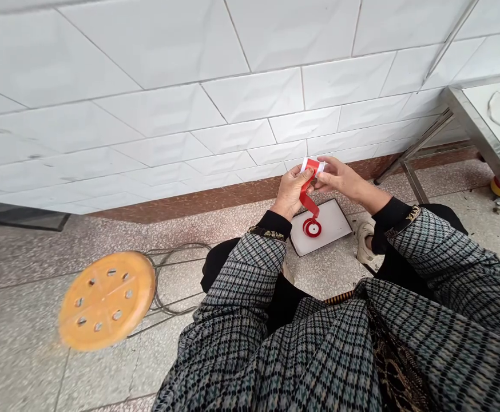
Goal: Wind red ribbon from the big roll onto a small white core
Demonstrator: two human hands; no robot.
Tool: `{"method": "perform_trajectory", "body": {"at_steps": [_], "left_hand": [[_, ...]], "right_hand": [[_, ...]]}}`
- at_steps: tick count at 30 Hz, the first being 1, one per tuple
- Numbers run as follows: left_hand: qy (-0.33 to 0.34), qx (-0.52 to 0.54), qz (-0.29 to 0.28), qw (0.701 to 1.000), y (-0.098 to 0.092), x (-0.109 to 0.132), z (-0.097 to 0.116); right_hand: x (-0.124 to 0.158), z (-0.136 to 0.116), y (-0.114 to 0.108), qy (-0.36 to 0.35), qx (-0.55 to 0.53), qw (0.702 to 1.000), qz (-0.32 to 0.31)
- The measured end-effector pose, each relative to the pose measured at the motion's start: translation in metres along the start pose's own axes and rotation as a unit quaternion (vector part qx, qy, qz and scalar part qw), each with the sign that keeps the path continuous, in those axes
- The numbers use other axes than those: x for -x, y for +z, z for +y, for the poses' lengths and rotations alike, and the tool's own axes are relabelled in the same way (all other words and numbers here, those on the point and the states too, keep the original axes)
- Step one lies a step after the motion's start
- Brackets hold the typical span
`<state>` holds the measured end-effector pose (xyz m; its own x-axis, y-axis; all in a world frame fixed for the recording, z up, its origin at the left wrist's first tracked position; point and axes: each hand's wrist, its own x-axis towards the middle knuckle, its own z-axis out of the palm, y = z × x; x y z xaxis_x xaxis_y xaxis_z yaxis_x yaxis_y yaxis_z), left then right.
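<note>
A white spool wound with red ribbon (314,165) is held up between my hands, in front of the tiled wall. My left hand (292,187) grips it from the left, with the thumb pressed on the ribbon. The fingers of my right hand (338,177) close on its right end. From the spool, a loose length of red ribbon (309,205) hangs down to a flat red ribbon roll (313,228). That roll lies on a white board-like surface with a dark edge (329,232) on the floor.
An orange round stool seat with holes (104,300) lies tipped over at left, its thin metal legs (175,280) toward me. A metal-framed table (468,109) stands at right. The white tiled wall (254,94) rises ahead. My shoe (365,243) is beside the board.
</note>
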<state>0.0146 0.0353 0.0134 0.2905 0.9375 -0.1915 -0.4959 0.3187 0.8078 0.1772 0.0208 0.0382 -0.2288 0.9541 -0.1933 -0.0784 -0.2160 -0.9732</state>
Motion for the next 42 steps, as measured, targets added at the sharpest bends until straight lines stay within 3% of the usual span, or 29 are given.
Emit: {"method": "perform_trajectory", "body": {"at_steps": [6,9,12,17,22,30,35,38,42], "left_hand": [[0.000,0.019,0.016,1.000,0.003,0.000,0.000],[0.008,0.016,0.005,1.000,0.003,0.001,0.002],[0.020,0.003,-0.011,1.000,0.003,0.001,0.003],[0.023,-0.028,-0.013,0.999,0.003,0.002,0.006],[0.029,-0.044,-0.032,0.998,0.004,0.002,0.006],[0.022,-0.056,-0.013,0.998,0.006,0.004,0.007],[0.004,-0.037,-0.022,0.999,0.005,0.003,0.004],[-0.007,-0.013,-0.011,1.000,0.003,0.001,0.002],[-0.001,0.039,0.022,0.999,0.000,-0.003,-0.002]], "right_hand": [[-0.003,0.006,-0.002,-0.126,0.206,0.968,0.070],[-0.001,0.004,0.000,-0.137,0.221,0.963,0.065],[0.000,0.004,0.000,-0.120,0.173,0.977,0.027],[-0.001,0.002,-0.001,-0.055,0.052,0.997,-0.019],[0.001,-0.004,0.004,0.028,-0.044,0.999,-0.009],[0.004,-0.021,0.006,0.206,-0.195,0.959,0.002],[0.003,-0.022,0.002,0.246,-0.197,0.949,-0.009],[0.004,-0.017,0.001,0.212,-0.124,0.969,-0.016],[0.000,-0.001,-0.002,0.020,0.033,0.999,-0.011]]}}
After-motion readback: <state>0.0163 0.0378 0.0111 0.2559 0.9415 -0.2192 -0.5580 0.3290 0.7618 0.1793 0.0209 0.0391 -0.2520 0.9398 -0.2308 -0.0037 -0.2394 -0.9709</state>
